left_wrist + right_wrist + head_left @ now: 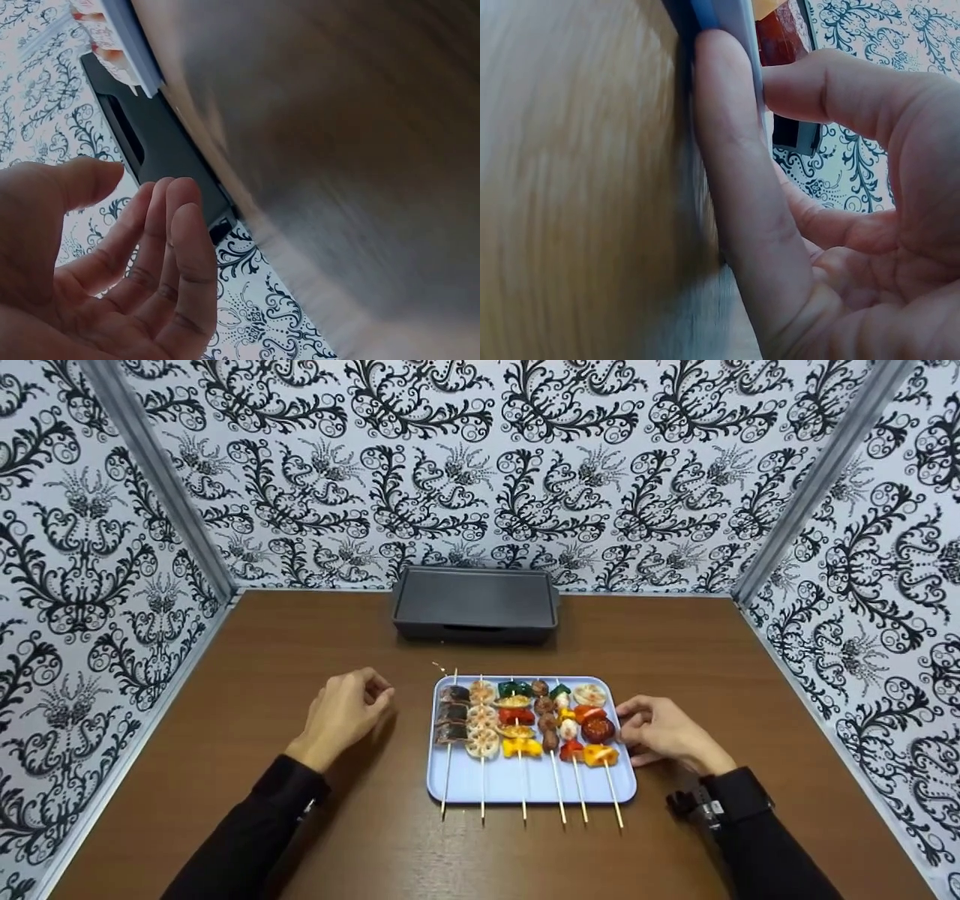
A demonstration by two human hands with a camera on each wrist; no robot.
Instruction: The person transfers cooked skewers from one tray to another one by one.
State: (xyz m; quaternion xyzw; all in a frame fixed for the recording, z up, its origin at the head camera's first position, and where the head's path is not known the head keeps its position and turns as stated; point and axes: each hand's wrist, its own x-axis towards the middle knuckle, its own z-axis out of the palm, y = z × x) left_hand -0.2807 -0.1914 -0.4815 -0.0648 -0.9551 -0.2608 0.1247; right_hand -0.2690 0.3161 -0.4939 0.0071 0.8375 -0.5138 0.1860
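A pale lavender tray lies on the table, carrying several skewers side by side. Among them are dark-skinned chunks, lotus root slices, brown balls and mixed vegetables with a grilled tomato. My right hand pinches the tray's right edge; in the right wrist view the thumb is at the rim's inner side and a finger lies along its outer side. Left of the tray, my left hand hovers near the tabletop, fingers loosely curved, holding nothing. The left wrist view shows a gap between its thumb and fingers.
Behind the tray, a dark grey rectangular griddle stands near the back wall. Patterned panels enclose the wooden table at the back and both sides. The skewers' sticks jut past the tray's front edge.
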